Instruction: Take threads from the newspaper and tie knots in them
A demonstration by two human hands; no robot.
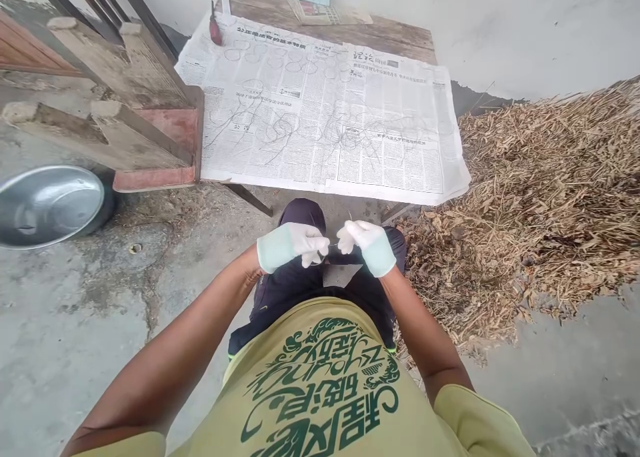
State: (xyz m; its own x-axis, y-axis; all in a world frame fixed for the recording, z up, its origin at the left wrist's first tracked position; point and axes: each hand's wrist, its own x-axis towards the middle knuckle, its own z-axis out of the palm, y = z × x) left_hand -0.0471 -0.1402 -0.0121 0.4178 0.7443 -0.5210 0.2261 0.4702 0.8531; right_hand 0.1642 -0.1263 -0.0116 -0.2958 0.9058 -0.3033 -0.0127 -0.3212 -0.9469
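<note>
Many thread loops (280, 127) are laid on newspaper (400, 157); one more strand (333, 245), prob. unfinished, is pinched btwn left hand (290, 245) & right hand (369, 245).

A shallow round metal basin (50, 203) sits on the cracked grey concrete floor (75, 323) at the left, just beside a weathered wooden frame with red-painted boards (125, 120). A large printed newspaper sheet (390, 130) covers most of the worn wooden tabletop (390, 38), with a small red-handled tool (215, 30) at its far left corner. A heap of dry brown stalks and leaves (545, 197) lies at the right.
</note>
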